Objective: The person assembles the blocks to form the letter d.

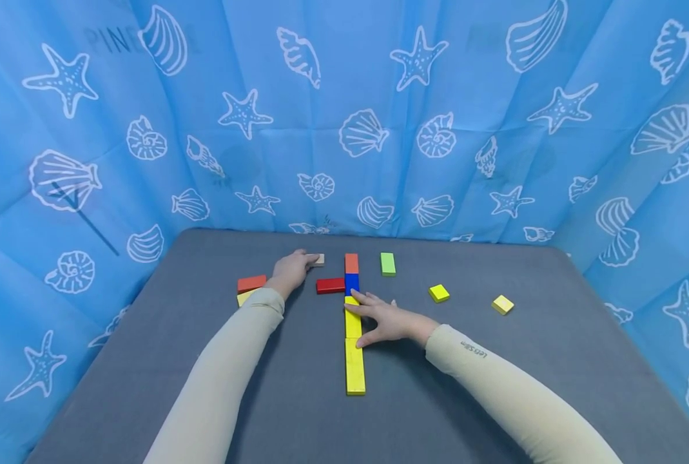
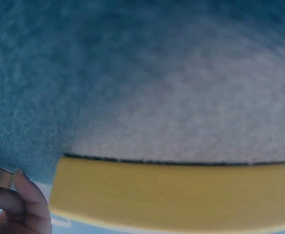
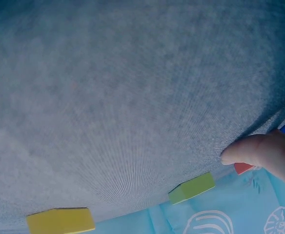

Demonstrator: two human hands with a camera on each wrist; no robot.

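Observation:
My left hand (image 1: 292, 270) reaches to the far side of the table and pinches a small pale wooden block (image 1: 319, 260). In the left wrist view its curled fingers (image 2: 32, 202) show at the lower left corner. My right hand (image 1: 393, 321) spreads over a straight column of blocks, fingertips and thumb on its upper yellow block (image 1: 352, 327). Beyond that yellow block lie a blue block (image 1: 352, 283) and an orange block (image 1: 352, 263), end to end. Another yellow block (image 1: 355, 370) forms the near end. A red block (image 1: 330, 286) lies crosswise against the column's left side.
Beside the left forearm lie an orange-red block (image 1: 251, 283) and a light yellow block (image 1: 245, 298), partly hidden by the sleeve. To the right are a green block (image 1: 388, 264) and two small yellow blocks (image 1: 439, 293). A blue shell-print curtain (image 1: 356, 174) surrounds the grey table (image 1: 298, 412).

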